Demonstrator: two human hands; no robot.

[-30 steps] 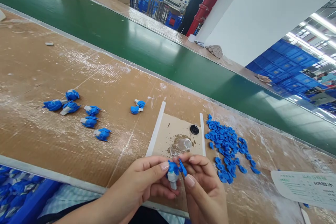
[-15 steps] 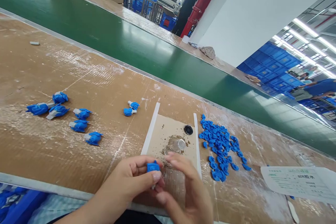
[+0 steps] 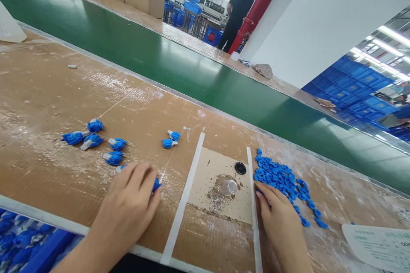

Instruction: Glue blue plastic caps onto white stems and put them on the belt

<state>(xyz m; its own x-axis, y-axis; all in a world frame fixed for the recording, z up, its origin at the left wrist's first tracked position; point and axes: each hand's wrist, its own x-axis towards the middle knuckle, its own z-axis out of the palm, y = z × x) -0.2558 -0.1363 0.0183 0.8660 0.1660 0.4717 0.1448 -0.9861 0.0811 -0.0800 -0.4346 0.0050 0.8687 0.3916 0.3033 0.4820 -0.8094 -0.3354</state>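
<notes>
"Both hands were pinching one blue piece in front of the card. They've parted, so that one looks done."

"Yes. The left hand lies flat over it left of the card, by the laid-out row; I can't tell if it has let go. The right hand curls into the clip pile right of the card, grip unclear. Only a clear cup sits between."
</notes>
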